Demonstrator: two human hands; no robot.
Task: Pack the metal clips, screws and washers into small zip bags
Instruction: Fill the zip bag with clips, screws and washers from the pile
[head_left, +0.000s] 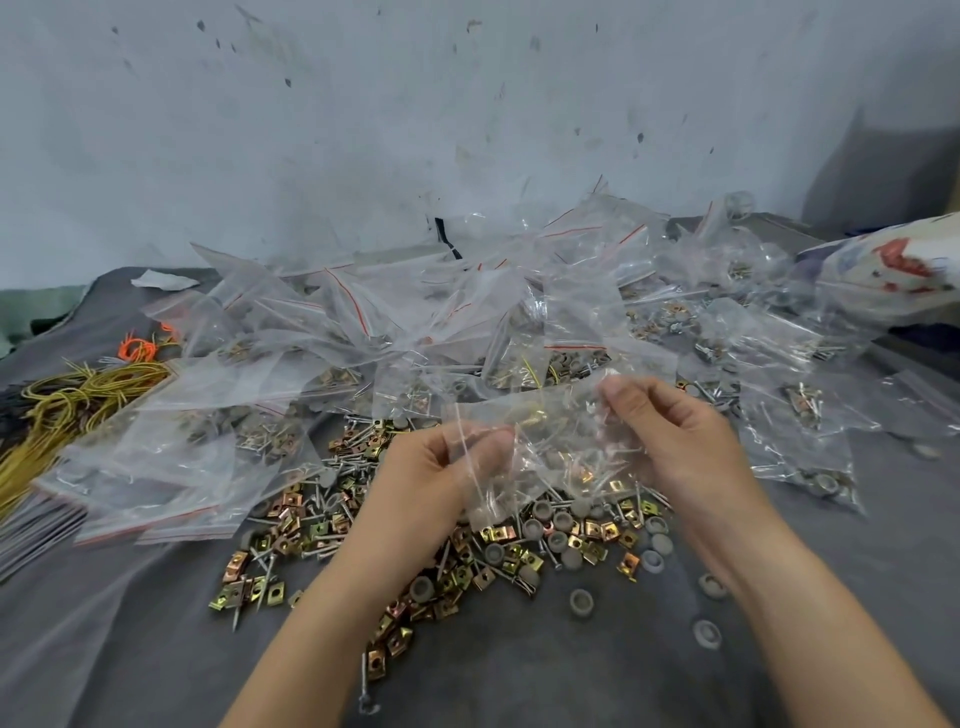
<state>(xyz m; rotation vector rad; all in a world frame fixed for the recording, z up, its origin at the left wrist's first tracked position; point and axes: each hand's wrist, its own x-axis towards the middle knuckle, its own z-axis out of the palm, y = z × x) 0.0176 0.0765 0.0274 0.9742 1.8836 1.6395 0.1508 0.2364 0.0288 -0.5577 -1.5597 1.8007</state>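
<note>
While left hand (441, 467), right hand (670, 436) pinch zip bag (550, 431), clips (498, 545) beneath

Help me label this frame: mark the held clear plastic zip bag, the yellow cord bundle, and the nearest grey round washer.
Clear plastic zip bag (545, 415), head view, middle panel.
Yellow cord bundle (88, 397), head view, tangled middle.
Grey round washer (707, 635), head view, its centre.

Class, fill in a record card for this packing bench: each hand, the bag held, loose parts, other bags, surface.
Left hand: pinches the left edge of the zip bag
Right hand: pinches its right edge
Bag state: clear, held above the pile, some parts inside
Loose parts: metal clips, screws, grey washers, mixed together
Other bags: heaped behind the pile
Surface: grey cloth
</note>
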